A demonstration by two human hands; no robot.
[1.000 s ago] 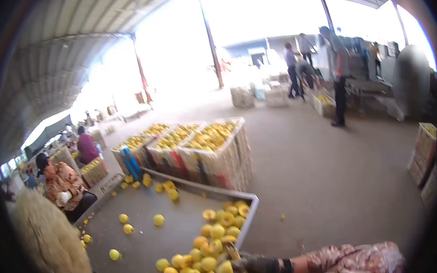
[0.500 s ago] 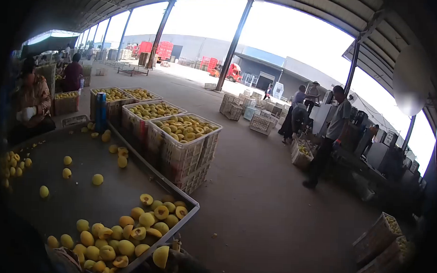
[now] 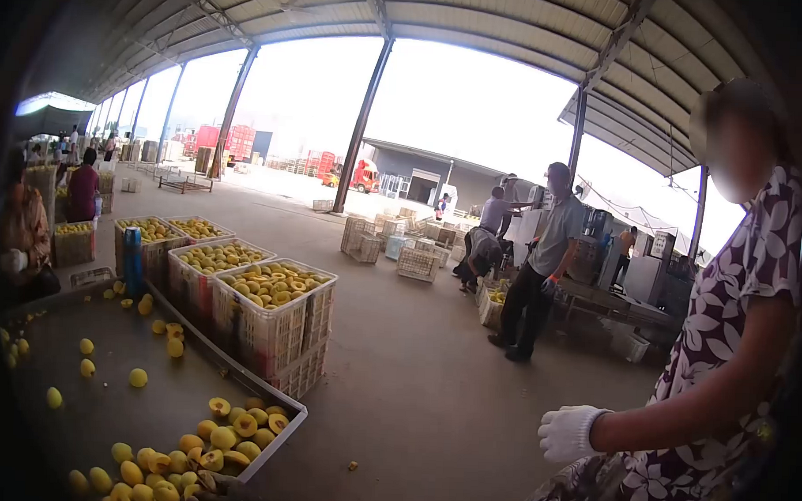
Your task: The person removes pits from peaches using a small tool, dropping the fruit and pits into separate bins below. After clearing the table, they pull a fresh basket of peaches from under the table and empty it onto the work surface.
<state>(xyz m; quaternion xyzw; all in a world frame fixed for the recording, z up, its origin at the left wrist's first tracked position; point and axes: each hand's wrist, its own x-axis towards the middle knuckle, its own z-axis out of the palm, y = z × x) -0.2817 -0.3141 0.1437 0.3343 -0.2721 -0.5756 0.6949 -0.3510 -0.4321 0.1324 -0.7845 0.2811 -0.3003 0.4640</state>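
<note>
Yellow peaches, several cut in half, lie piled at the near corner of a dark, metal-rimmed table (image 3: 185,367); one cut half (image 3: 220,407) faces upward there. More loose peaches (image 3: 138,378) are scattered farther back. At the bottom edge, a dark, mostly cut-off shape beside the pile looks like my right hand (image 3: 233,492); its fingers cannot be made out. My left hand is out of view. A blue can (image 3: 132,261) stands on the table's far edge.
Crates (image 3: 270,334) full of peaches stand stacked beyond the table. Close on the right is a person (image 3: 715,350) in a flowered top with a white-gloved hand (image 3: 571,433). Another person (image 3: 542,260) stands farther off, near scattered crates (image 3: 418,262) and machinery.
My view has swung right, so the table and crates sit farther left. The person in the flowered top has come into view. The peach half near my right hand no longer shows.
</note>
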